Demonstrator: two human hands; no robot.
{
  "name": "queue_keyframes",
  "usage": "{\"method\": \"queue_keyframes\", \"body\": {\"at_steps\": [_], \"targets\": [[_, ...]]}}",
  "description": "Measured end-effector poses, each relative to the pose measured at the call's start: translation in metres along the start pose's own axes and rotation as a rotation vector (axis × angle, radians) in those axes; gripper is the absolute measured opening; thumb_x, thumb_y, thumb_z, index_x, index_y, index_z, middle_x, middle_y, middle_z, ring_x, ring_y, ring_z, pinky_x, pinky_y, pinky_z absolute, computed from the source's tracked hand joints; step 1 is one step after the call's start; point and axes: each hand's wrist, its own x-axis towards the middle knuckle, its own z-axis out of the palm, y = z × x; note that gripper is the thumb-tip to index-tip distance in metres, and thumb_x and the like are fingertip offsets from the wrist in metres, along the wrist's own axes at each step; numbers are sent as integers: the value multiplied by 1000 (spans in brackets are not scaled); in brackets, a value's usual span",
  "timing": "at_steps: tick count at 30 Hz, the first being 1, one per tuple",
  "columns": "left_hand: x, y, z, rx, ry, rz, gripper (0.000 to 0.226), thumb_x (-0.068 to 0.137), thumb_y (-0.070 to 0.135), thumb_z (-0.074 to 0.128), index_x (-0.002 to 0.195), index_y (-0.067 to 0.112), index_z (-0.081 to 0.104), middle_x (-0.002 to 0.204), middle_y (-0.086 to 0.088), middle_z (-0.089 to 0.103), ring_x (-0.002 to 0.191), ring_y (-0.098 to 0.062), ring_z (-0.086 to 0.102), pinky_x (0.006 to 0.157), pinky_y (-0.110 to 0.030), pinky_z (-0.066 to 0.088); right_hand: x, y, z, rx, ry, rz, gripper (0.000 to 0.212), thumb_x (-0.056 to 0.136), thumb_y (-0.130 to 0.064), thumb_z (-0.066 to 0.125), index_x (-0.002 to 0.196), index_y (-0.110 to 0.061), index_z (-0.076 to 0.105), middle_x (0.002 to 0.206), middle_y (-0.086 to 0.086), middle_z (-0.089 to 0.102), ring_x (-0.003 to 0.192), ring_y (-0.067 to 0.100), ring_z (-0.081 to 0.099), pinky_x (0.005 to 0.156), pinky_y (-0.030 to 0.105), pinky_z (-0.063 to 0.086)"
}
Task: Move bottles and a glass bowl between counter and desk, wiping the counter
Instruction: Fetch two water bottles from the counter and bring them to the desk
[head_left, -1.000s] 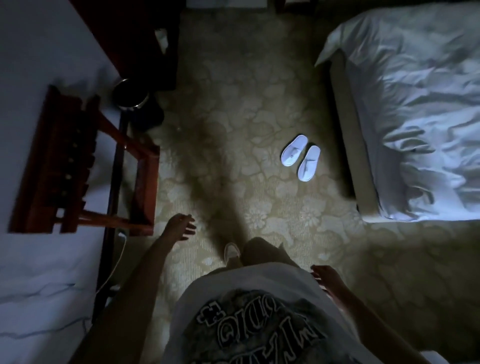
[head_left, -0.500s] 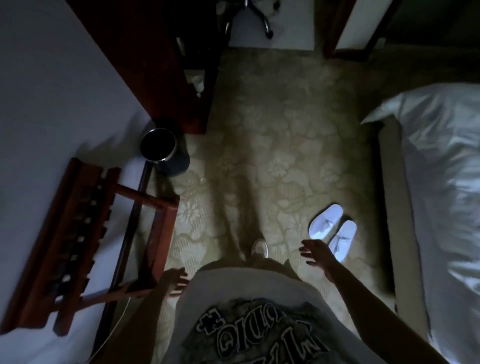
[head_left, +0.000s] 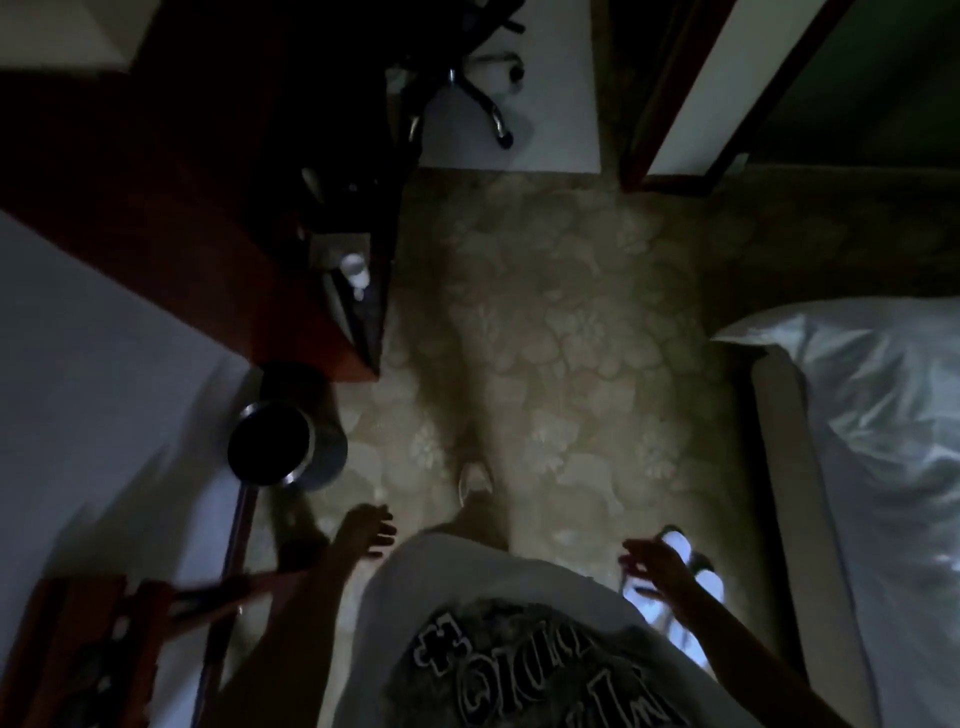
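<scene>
I am walking over a dim patterned carpet. My left hand (head_left: 363, 527) swings low at my left side, fingers apart and holding nothing. My right hand (head_left: 652, 564) hangs at my right side, also spread and holding nothing. Ahead on the left, a dark wooden counter (head_left: 270, 218) carries a small white-capped bottle (head_left: 354, 267) near its front edge. No glass bowl is visible in this dark view.
A round dark waste bin (head_left: 272, 441) stands on the floor below the counter's corner. A wooden luggage rack (head_left: 83, 649) sits at the lower left. A bed (head_left: 857, 441) fills the right side, white slippers (head_left: 691, 571) beside it. An office chair base (head_left: 467, 88) is ahead.
I have walked forward: the bin, rack and slippers slid toward me, and the counter and chair came into view. My arms swung, the left hand forward and the right hand back; both hold nothing.
</scene>
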Motion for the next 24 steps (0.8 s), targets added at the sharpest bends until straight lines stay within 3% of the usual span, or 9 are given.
{"method": "queue_keyframes", "body": {"at_steps": [3,8,13,18,20,22,24], "targets": [[17,126,-15,88,-35,130,24,99,29,51,100,7,59,90,-11,65,76,-24,62,68,-30,46,11,-56,-3,73,37,22,33,100,-16,47,127,2,55,86,11,64,73,23,56,65,30,37],[29,291,-32,49,37,279,18,98,26,52,91,13,62,87,-8,67,74,-21,64,69,-30,46,38,-191,14,90,65,-61,33,96,-21,57,122,-1,53,102,14,65,87,25,62,64,31,46],[78,369,-42,1,60,167,22,98,29,52,97,12,65,86,-5,68,75,-19,64,69,-30,48,96,-356,43,17,-12,-153,31,98,-23,53,122,-3,55,114,18,65,99,29,62,79,38,48],[84,467,-61,-224,74,74,27,99,28,51,104,4,64,80,-10,65,70,-22,61,65,-31,47,123,-565,87,14,-102,-320,28,98,-23,54,119,-4,55,107,14,66,88,22,63,68,32,48],[60,536,-73,-345,93,200,26,94,34,56,96,9,64,81,-10,63,68,-22,60,65,-32,46,110,-662,113,-8,-150,-464,29,98,-24,53,118,-3,55,107,15,66,87,20,62,69,31,46],[42,619,-113,-429,171,451,25,92,39,54,94,15,62,87,-5,65,68,-16,63,65,-30,50,96,-790,162,-61,-287,-585,30,98,-27,54,117,-5,57,113,17,65,89,17,63,69,29,47],[-2,656,-110,-290,193,605,28,100,33,48,100,9,62,83,-2,66,59,-6,66,49,-22,52,61,-820,171,-56,-394,-691,24,97,-28,53,106,-7,62,106,15,67,86,14,63,69,26,47]]}}
